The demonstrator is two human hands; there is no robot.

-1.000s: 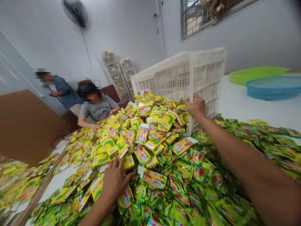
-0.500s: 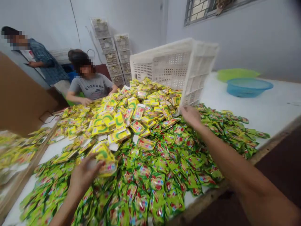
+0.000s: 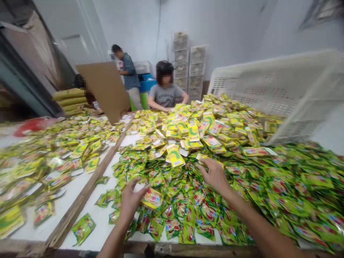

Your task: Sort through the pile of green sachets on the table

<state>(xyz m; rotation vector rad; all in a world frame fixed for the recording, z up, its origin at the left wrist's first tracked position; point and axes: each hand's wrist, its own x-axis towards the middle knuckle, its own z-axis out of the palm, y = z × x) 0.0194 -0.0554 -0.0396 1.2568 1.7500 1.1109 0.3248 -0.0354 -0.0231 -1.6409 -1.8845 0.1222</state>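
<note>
A big heap of yellow packets (image 3: 193, 125) lies on top of a spread of green packets (image 3: 268, 186) on a white table (image 3: 99, 218). My left hand (image 3: 131, 200) is closed on a yellow packet (image 3: 153, 197) at the near edge of the heap. My right hand (image 3: 215, 175) rests with fingers spread on the green packets, fingertips by a yellow one. A white plastic crate (image 3: 279, 89) lies tipped on its side at the right, its mouth on the heap.
A second table (image 3: 40, 215) at left carries more packets, with a wooden rail (image 3: 88, 193) between the tables. A person in a grey shirt (image 3: 166, 94) sits at the far side, another stands behind. A cardboard sheet (image 3: 106, 87) leans there. Stacked crates (image 3: 188, 61) line the wall.
My view has swung left. My right hand let go of the crate and came down onto the packets. My left hand took a yellow packet and drew it toward me.
</note>
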